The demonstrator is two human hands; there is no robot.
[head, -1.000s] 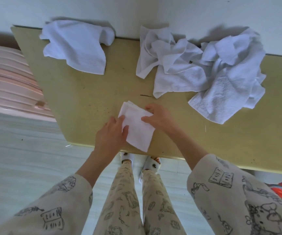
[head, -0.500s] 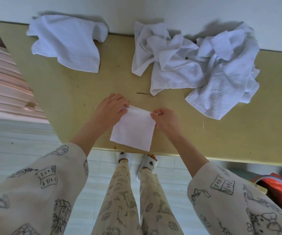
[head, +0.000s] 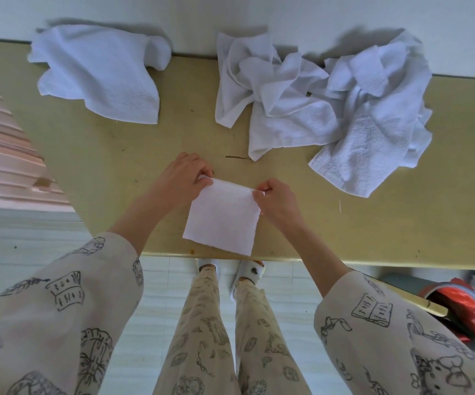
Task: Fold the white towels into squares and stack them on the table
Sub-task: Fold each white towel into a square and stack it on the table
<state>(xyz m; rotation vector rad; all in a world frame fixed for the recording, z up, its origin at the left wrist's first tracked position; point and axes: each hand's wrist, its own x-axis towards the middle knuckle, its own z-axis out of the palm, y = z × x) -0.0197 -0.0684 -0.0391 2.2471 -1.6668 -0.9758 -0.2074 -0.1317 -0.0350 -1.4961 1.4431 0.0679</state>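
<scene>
Against a pale wall, the yellow-green surface (head: pixel 93 143) carries a folded white towel (head: pixel 222 218) at its near edge. 2 hands pinch its far corners: left hand (head: pixel 186 176), right hand (head: pixel 273 199), fingers curled. Behind lie a loose towel (head: pixel 96 72) and a crumpled towel heap (head: pixel 324 106).

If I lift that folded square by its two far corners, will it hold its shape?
Probably not fully. The folded towel is soft terry like the crumpled pile, so it likely sags and its layers may open. It looks light; the left hand and right hand only pinch its corners. Supporting it from underneath seems safer.
</scene>
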